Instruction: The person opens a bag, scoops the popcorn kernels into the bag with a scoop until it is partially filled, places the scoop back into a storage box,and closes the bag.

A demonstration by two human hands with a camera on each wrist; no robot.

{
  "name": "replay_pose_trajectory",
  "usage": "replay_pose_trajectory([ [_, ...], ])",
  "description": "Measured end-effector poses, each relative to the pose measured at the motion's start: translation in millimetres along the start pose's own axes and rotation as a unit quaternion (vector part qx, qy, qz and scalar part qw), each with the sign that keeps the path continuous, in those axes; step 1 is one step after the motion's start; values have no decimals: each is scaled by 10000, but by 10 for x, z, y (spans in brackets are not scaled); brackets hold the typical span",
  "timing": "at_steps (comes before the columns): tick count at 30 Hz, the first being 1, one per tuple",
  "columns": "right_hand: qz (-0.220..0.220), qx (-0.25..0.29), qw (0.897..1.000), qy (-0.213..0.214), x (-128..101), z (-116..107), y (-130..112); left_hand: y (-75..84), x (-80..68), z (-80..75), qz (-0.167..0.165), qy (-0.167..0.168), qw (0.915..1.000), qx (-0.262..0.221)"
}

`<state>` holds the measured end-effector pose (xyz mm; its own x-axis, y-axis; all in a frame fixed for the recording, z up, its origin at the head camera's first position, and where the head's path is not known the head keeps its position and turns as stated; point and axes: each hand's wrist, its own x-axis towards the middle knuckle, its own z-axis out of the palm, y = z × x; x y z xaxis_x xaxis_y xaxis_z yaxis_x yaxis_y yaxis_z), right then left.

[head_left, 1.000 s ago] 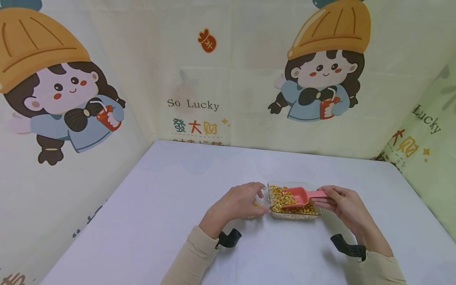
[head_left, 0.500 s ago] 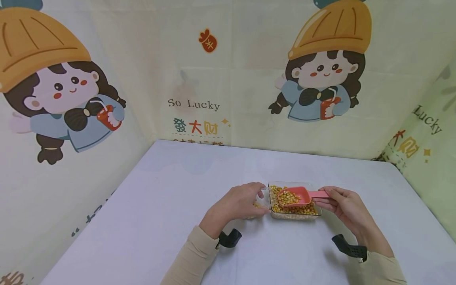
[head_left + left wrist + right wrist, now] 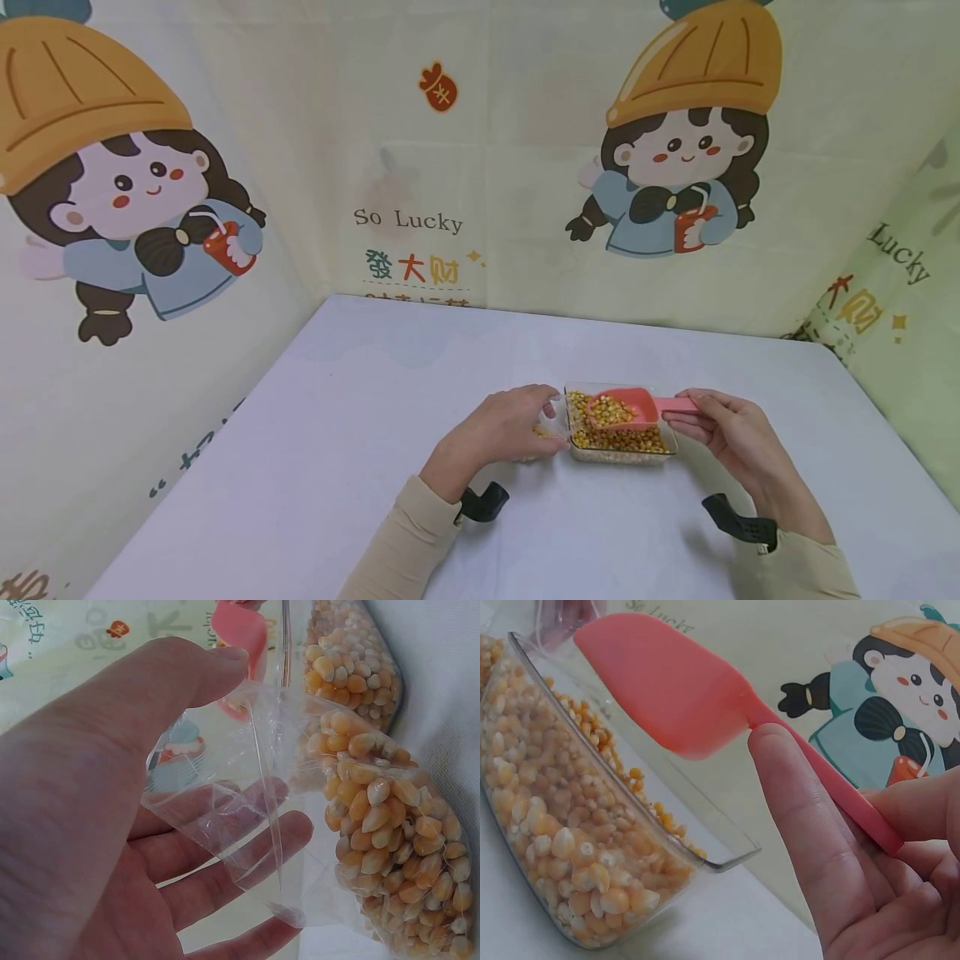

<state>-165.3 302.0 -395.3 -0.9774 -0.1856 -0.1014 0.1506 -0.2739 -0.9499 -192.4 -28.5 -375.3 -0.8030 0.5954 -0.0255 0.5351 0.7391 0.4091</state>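
A: Counts, big to small?

B: One table. Two hands. One clear tub of corn kernels. One clear bag, also holding kernels. One pink scoop. Kernels too many to count.

A: Where's the tub?

B: On the table, near the front edge, between the hands. Bag lies just left of it, mostly hidden by the left hand in the head view.

A: Scoop?

B: Held above the tub, bowl over the kernels with a load of kernels in it. Long axis runs left-right across the table. Bowl end points left toward the bag, handle points right into the right hand. In the right wrist view the bowl sits clear above the tub rim, not touching it.

A: Right hand?

B: Pinching the scoop handle, thumb and fingers curled on it. Forefinger lies along the handle up to the bowl's neck.

A: Left hand?

B: Gripping the bag mouth. Thumb on top of the film, fingers underneath, loosely bent, film pinched between. Mouth faces the tub.

A: Bag kernels?

B: Piled in the bag's far end on the table, seen in the left wrist view.
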Motion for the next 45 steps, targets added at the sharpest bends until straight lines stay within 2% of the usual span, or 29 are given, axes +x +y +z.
replay_pose_trajectory([
  [11,-140,-70,9999,36,-19,126,-76,10,-5,-11,31,18,10000,-2],
  [26,-271,-432,9987,29,9,360,-85,9,-11,-11,-35,-6,9999,-105],
  [39,-409,-1091,9932,75,16,544,-104,13,2,-14,-115,-22,9997,-210],
  [45,-403,-1943,9798,237,-13,639,-142,19,-2,-10,-153,-33,9997,-202],
])
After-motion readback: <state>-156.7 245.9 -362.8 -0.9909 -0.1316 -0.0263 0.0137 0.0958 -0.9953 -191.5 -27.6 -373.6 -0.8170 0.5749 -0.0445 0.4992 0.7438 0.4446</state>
